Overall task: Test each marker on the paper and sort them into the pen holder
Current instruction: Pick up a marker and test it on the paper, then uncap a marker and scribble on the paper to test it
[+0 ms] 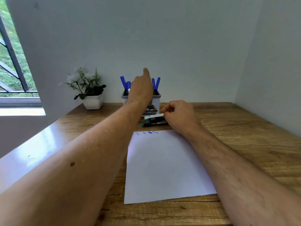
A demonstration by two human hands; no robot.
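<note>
The left hand hides the pen holder's middle; its label and the paper's scribbles are unreadable.

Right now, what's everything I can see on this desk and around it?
Wooden desk: one, brown, fills the lower view.
White sheet of paper: one, flat on the desk, blue scribbles along its far edge.
Grey pen holder: one, at the back by the wall, partly hidden behind the left hand.
Blue-capped markers: at least four, standing in the pen holder.
Loose markers: several, dark and white barrels with teal or red ends, lying between holder and paper; exact count unclear.
White pot of artificial flowers: one, left of the holder.
Window with dark bars: one, far left.
Left hand: raised over the holder, finger extended.
Right hand: fingers curled on the loose markers.
</note>
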